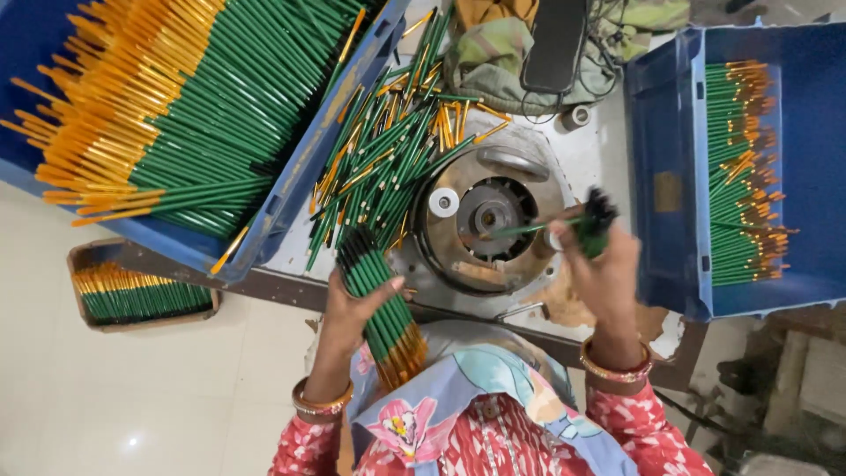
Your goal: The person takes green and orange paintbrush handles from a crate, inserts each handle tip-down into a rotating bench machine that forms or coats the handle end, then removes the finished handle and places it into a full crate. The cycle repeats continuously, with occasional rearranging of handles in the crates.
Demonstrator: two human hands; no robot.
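Note:
My left hand (348, 308) grips a thick bundle of green brushes with orange ends (381, 304), held upright against my chest. My right hand (602, 264) holds a small bunch of green brushes (596, 220) and points a single green brush (529, 227) toward the middle of a round metal machine (489, 216) on the work table. A loose heap of green and orange brushes (388, 150) lies on the table just left of the machine.
A blue crate (291, 189) packed with the same brushes sits at the upper left, another blue crate (670, 194) with a row of them at the right. A small brown box of brushes (84, 260) rests on the floor at left. Cloth and a dark object lie behind the machine.

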